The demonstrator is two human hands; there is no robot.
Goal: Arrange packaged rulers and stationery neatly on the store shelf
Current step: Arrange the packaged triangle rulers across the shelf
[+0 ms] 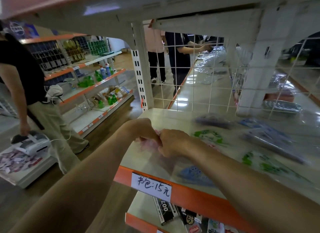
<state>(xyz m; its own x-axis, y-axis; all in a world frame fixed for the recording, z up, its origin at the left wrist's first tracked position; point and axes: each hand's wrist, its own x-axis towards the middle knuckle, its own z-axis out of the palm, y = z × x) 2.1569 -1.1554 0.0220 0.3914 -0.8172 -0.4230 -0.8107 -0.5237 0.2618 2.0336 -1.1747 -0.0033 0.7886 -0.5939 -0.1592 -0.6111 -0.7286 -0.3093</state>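
Both my hands meet over the left end of the cream store shelf [155, 114]. My left hand [140, 128] and my right hand [173, 142] each pinch a clear pink-printed stationery packet [149, 143] that lies between them on the shelf. To the right lie more clear packets: a green-printed one [209, 137], a blue-printed one [195, 173], another green one [265, 163] and a purple and blue heap [266, 137]. The picture is blurred, so the prints are hard to read.
An orange shelf edge carries a handwritten price label [151, 187]. Black boxed goods [166, 210] lie on the shelf below. A white wire grid [199, 73] backs the shelf. A person [34, 94] stands in the aisle at left; two people stand behind the grid.
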